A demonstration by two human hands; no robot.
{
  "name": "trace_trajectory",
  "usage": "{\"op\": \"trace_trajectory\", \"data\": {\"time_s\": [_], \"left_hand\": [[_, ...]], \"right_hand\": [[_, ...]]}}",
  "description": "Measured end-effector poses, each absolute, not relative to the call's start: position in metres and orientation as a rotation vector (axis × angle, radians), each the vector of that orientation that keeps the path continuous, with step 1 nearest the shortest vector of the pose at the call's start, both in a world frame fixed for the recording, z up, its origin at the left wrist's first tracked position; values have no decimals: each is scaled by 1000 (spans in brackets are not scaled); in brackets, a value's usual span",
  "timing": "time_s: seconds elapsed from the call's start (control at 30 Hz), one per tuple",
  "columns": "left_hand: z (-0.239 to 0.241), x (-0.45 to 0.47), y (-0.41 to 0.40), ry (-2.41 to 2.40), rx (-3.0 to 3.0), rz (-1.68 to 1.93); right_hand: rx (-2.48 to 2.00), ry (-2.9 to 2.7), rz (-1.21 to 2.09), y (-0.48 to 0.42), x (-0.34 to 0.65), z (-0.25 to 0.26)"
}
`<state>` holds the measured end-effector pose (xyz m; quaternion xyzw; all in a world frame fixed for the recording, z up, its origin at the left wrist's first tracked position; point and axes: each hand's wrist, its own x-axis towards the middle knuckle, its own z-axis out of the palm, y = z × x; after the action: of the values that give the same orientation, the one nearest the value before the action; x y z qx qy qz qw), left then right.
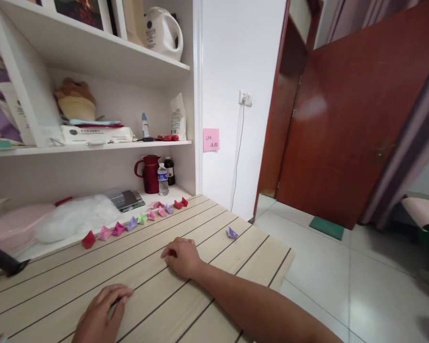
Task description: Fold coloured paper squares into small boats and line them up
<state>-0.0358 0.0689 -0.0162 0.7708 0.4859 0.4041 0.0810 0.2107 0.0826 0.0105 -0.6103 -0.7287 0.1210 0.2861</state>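
My left hand (104, 307) rests palm down on the slatted wooden tabletop (157, 300), its fingers loosely stretched and the thumb a little apart. Farther forward, my right hand (182, 257) lies on the same tabletop with loosely bent fingers; I see nothing held in either hand. A purple folded-paper boat (232, 233) sits alone to the right of my right hand, not touching it. Along the table's back edge runs a row of small folded-paper boats, among them a red boat (88, 239), a magenta boat (118, 229), a green boat (142, 218) and a purple boat (131, 223).
Behind the row stand a dark red jug (150, 174), a water bottle (163, 180) and a dark bottle (169, 170). A clear plastic bag (76, 219) lies at the back left, near a black post (3, 257). The table's right edge drops to the tiled floor (318, 286).
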Motion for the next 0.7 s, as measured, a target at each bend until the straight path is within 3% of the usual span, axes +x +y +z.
{"op": "trace_trajectory", "data": {"time_s": [0.27, 0.47, 0.7], "left_hand": [[-8, -35, 57, 1427, 2267, 1223], [1, -33, 55, 1414, 2317, 1132], [7, -34, 55, 1449, 2316, 1062]], "right_hand": [[-1626, -1995, 122, 36, 248, 31], [-1861, -1557, 208, 27, 369, 26], [-1651, -922, 315, -34, 480, 0]]}}
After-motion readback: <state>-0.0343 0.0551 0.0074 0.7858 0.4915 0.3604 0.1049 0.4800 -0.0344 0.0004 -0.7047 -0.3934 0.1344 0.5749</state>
